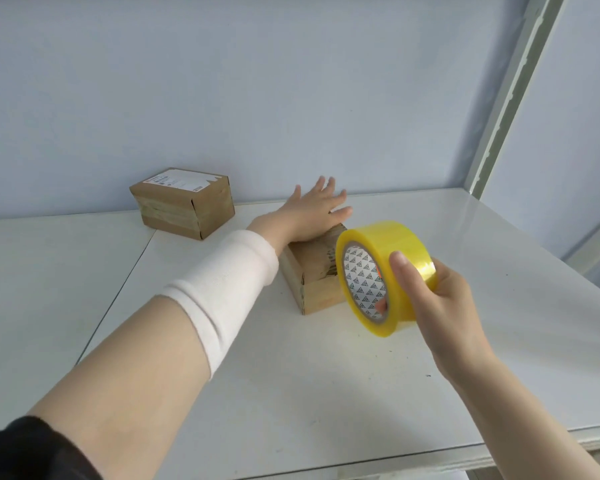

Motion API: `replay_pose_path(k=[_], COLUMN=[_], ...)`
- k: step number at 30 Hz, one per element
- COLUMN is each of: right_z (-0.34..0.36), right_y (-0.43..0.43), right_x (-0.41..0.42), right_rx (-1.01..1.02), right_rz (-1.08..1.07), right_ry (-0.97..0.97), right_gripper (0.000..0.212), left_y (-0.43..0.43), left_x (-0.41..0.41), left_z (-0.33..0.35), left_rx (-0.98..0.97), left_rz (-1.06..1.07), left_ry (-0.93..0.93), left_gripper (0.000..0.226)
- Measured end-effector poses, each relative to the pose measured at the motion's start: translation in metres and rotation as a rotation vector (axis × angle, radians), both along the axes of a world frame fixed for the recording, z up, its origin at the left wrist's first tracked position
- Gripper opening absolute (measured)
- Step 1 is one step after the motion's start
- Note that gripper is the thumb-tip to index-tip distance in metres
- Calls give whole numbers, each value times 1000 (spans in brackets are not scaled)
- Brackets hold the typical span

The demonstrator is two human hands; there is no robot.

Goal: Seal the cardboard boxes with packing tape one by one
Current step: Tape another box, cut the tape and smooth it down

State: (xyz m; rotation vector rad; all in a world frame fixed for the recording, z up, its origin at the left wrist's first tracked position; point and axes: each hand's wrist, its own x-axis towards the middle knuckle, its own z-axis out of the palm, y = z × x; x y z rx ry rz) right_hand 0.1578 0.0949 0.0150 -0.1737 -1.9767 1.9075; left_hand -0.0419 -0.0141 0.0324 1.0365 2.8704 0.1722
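My left hand lies flat, fingers spread, on the near cardboard box mid-table. My right hand grips the yellow tape roll just right of it. If my flat palm slips, the box could skid and the tape go on crooked.

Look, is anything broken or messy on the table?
The white label on the far box has a jagged, torn-looking right edge. That box also sits turned askew to the wall. The tape roll in the right hand looks fine.
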Motion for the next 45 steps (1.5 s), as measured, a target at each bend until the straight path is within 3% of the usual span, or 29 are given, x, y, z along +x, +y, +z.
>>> replay_pose_path(k=[4, 9, 13, 17, 19, 24, 29, 33, 34, 39, 43, 45], right_z=[0, 0, 2, 3, 4, 3, 0, 2, 4, 35, 88, 111], right_y=[-1, -2, -2, -4, -3, -5, -4, 3, 6, 9, 8, 7], right_x=[0, 3, 4, 5, 5, 5, 5, 4, 3, -8, -32, -51], right_rx=[-20, -44, -53, -59, -48, -74, -92, -68, -52, 5, -3, -16], right_rz=[5, 33, 53, 56, 57, 74, 81, 110, 116, 181, 211, 252], right_ry=[2, 16, 13, 5, 8, 19, 34, 37, 36, 42, 42, 12], right_gripper=[45, 42, 47, 48, 51, 43, 44, 46, 46, 57, 65, 54], left_y=[5, 2, 2, 5, 4, 3, 2, -22, -33, -55, -65, -71], left_x=[7, 11, 16, 19, 23, 24, 23, 47, 57, 84, 84, 79], left_z=[0, -2, -1, -3, -2, -4, -4, -9, -14, -19, 16, 32], left_rx=[-87, -103, -8, -121, -69, -97, 0, 547, 594, 442, 732, 795], left_rz=[-69, -118, -147, -185, -173, -222, -232, -142, -144, -186, -42, -5], left_ry=[-13, 25, -7, 17, -13, 30, -12, -16, 14, 149, -86, -173], left_gripper=[52, 47, 44, 45, 48, 49, 43, 36, 39, 38, 17, 16])
